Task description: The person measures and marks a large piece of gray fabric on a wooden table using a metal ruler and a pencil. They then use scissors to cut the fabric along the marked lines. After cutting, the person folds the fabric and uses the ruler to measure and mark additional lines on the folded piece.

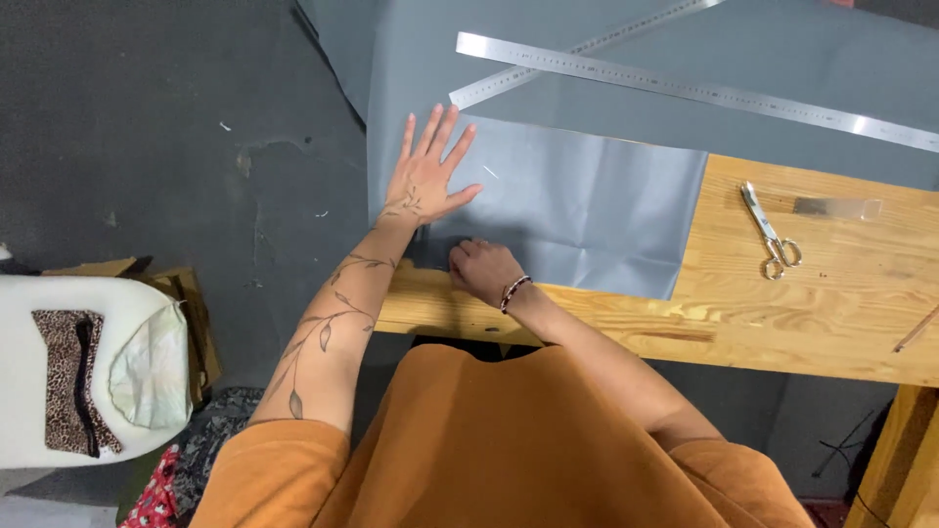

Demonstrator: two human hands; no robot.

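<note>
Your smooth grey sheet (pixel 577 210) lies folded at the left end of the pale wooden table (pixel 782 323). Your left hand (pixel 425 176) presses flat on it, fingers spread; your right hand (pixel 484 269) curls, pinching its near edge. Two steel rulers (pixel 685 88) cross beyond; scissors (pixel 771 233) lie right.

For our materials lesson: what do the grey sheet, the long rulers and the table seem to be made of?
Grey sheet: probably paper or thin coated material, matte, holding sharp creases.
Long rulers: metal, likely steel, with a bright reflective finish.
Table: pale wood, with visible grain and knots.
</note>
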